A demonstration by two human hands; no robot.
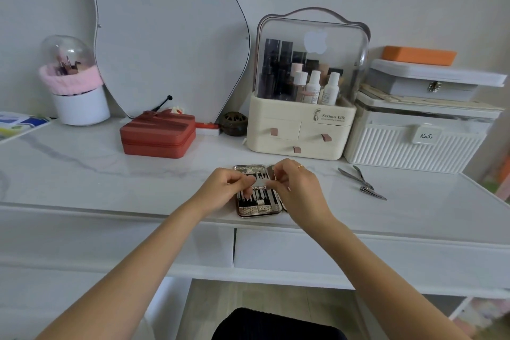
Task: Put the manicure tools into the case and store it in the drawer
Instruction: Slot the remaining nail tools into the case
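The person is working at the marble desktop (82, 174) with the manicure case (258, 208) lying open near its front edge. Both hands are hovering over the case: the left hand (220, 192) and right hand (296, 188) are each pinching an end of a small flat metal tool (260, 183), apparently seating it among the tools already strapped in.

Handling judgement: tool is thin, stiff, light, probably slick; pinching it by the ends suits it.

Two tools, the nippers (356, 175) and a clipper (372, 193), are lying loose, well apart to the right, and are not yet packed.

Case is sitting close to the edge, directly above the desk drawers (303, 251). Open desktop is lying left of the hands; the cosmetic organiser (300, 130) is standing behind.
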